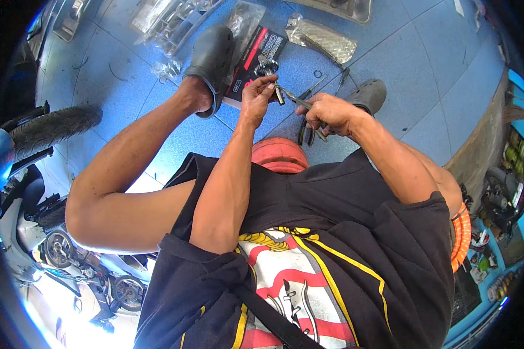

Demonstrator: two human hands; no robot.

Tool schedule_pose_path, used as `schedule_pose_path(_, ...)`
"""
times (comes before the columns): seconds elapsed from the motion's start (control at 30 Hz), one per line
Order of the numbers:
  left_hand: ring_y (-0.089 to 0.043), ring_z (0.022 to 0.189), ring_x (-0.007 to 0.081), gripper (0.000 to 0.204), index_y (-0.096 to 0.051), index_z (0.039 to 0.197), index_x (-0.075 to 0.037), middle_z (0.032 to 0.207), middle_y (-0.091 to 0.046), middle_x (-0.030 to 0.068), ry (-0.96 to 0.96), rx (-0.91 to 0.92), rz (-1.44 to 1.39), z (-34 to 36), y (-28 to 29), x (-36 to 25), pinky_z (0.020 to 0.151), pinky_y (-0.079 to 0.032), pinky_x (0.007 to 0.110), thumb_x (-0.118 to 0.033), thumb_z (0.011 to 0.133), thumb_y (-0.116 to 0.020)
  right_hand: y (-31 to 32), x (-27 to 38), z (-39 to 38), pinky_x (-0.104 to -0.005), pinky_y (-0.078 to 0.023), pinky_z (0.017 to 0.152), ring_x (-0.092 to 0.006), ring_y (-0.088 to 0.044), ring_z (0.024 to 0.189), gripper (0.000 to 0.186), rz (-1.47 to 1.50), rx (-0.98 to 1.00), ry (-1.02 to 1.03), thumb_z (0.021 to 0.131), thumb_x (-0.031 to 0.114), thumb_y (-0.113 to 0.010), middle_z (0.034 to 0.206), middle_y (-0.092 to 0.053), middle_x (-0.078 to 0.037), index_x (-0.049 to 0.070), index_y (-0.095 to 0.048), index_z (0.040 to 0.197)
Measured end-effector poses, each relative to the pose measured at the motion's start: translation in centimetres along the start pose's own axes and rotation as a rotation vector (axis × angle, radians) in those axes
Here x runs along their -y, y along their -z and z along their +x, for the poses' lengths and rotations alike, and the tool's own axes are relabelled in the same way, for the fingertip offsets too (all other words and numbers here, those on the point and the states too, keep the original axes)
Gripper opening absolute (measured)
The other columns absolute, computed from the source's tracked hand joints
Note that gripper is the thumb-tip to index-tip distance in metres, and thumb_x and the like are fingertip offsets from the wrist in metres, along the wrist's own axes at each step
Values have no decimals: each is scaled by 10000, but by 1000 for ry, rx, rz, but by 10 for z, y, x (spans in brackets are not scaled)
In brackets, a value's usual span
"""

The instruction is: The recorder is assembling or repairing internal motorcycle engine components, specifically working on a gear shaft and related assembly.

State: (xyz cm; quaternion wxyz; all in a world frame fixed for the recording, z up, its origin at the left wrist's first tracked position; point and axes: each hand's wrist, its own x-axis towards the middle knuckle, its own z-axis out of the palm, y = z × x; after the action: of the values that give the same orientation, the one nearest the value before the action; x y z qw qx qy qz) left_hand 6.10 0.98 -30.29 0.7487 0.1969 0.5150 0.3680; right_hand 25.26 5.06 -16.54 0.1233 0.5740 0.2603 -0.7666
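Note:
My left hand [256, 103] is closed around a metal gear shaft [266, 66], its toothed gears showing above the fingers and its bare end pointing down to the right. In my right hand [330, 113] is a pair of pliers [300, 102], gripped by the handles. The slim jaws reach left to the shaft's lower end; whether they touch it I cannot tell. Dark handles [302, 131] show just below the right hand, apparently of another tool on the floor. A small dark ring [317, 74] lies beyond, near a screwdriver [344, 75].
Beneath the shaft lies a black and red box [251, 55], beside my left clog [209, 61]. Farther off are a clear-wrapped package [321, 39], a metal tray [360, 10] and bagged parts [172, 23]. A red rounded object [279, 155] sits between my legs; a motorcycle tyre [55, 127] stands left.

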Motion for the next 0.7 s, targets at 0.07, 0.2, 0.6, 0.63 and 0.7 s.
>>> schedule_pose_path(0.07, -649, 815, 153, 295, -543, 1233, 47, 932, -654, 79, -7, -14, 28, -1, -2, -2, 743, -550, 306, -61, 958, -542, 2, 0, 2, -313, -345, 518, -142, -493, 638, 568, 30, -3, -10, 607, 41, -540, 712, -532, -58, -54, -576, 1166)
schedule_pose_path(0.2, -620, 779, 124, 254, -606, 1194, 10, 910, -650, 56, 0, -34, -13, -2, -4, -3, 729, -538, 274, -50, 953, -550, 7, -4, 3, -324, -366, 517, -178, -563, 702, 549, 154, 11, -1, 566, 23, -532, 779, -568, -82, -50, -606, 1105)
schedule_pose_path(0.6, -650, 825, 163, 293, -555, 1229, 50, 957, -653, 95, 3, -9, 18, 2, 0, 0, 743, -547, 309, -65, 960, -543, 14, 4, 7, -332, -388, 468, -209, -578, 719, 550, 269, 33, -48, 574, -11, -528, 864, -566, -106, -79, -606, 1114)
schedule_pose_path(0.63, -650, 825, 163, 296, -555, 1232, 51, 961, -654, 96, 6, -11, 26, 1, -1, -1, 744, -547, 311, -66, 960, -542, 14, 5, 7, -309, -377, 466, -212, -592, 735, 541, 276, 31, -67, 559, -22, -506, 868, -582, -110, -64, -602, 1090)
schedule_pose_path(0.7, -649, 825, 162, 299, -556, 1235, 53, 966, -654, 98, 8, -13, 34, 1, -3, -3, 745, -548, 312, -66, 961, -542, 14, 2, 8, -295, -367, 446, -208, -590, 725, 534, 278, 17, -58, 563, -27, -502, 868, -581, -115, -69, -602, 1086)
